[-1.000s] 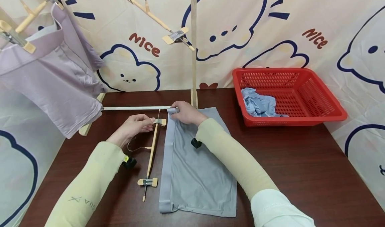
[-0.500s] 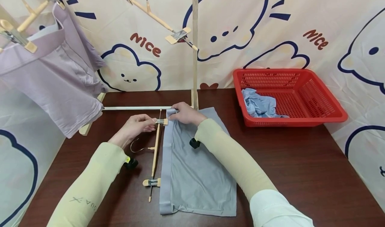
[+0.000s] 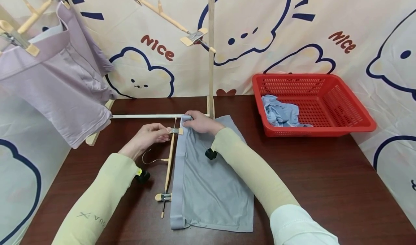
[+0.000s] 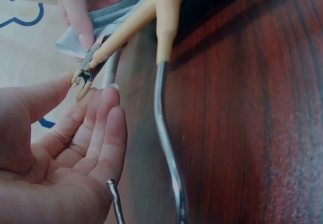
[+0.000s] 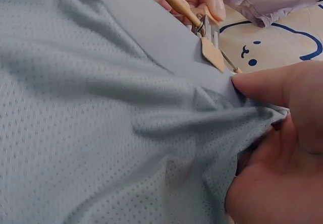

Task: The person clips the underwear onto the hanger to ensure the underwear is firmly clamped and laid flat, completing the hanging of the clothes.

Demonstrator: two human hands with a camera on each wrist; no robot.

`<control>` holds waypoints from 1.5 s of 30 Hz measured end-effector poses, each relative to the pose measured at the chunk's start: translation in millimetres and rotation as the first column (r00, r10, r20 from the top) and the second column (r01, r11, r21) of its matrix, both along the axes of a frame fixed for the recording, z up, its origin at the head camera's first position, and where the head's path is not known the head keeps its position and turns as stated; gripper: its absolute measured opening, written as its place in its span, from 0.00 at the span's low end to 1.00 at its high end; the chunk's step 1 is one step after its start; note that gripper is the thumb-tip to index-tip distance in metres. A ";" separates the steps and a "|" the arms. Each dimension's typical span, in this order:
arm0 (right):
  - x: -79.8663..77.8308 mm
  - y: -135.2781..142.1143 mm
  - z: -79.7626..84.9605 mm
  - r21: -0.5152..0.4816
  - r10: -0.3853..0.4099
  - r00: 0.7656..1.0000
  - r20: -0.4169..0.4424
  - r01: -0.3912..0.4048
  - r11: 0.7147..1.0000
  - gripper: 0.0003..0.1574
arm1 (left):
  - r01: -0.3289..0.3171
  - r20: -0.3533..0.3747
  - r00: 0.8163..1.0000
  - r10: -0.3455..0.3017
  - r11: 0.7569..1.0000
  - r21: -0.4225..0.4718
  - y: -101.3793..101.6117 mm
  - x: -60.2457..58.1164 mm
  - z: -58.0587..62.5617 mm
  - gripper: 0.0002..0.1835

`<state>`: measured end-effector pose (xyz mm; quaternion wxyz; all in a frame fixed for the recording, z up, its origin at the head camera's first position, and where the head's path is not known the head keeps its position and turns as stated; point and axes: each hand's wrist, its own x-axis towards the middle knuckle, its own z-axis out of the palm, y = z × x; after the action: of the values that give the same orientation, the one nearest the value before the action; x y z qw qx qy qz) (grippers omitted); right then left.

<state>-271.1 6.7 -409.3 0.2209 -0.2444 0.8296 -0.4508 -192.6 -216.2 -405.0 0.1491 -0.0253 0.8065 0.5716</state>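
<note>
Slid the clip hanger's [image 3: 170, 154] upper clip [image 3: 177, 131], pinched in left fingers [image 4: 113, 133], onto the waistband [image 3: 178, 187] of grey shorts [image 3: 217, 180] lying on the bench [image 3: 308, 180]; gripping the waistband's corner with right fingers [image 5: 265, 85]; seemingly positioned for clipping.

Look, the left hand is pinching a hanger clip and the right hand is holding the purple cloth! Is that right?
Almost! The right hand is holding the grey cloth, not the purple cloth: the head view shows that hanging on the left. The left hand is indeed pinching a hanger clip.
</note>
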 end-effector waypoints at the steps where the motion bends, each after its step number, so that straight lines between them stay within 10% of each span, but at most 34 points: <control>1: 0.3 -0.5 0.2 -0.007 -0.003 1.000 -0.007 0.003 1.000 0.17 | 0.003 -0.002 1.000 -0.003 1.000 -0.001 0.4 -0.1 0.0 0.20; 18: 5.3 -5.0 3.7 -0.053 -0.101 0.994 -0.036 0.099 0.994 0.19 | 0.003 0.028 1.000 -0.001 0.996 -0.084 4.6 -1.5 -1.0 0.29; 30: 1.3 7.9 7.7 0.117 -0.076 0.978 -0.193 0.100 0.988 0.24 | -0.061 0.023 0.998 0.064 0.993 -0.104 4.3 -8.6 0.3 0.32; 45: 11.8 22.8 13.2 0.247 0.052 0.970 -0.239 0.009 0.969 0.30 | -0.077 -0.033 0.997 0.069 0.926 -0.369 -0.4 -13.2 0.1 0.33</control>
<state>-259.3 29.5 -396.1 0.1511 -0.2774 0.8972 -0.3086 -205.7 -216.6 -404.9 0.1124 -0.0774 0.8997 0.4146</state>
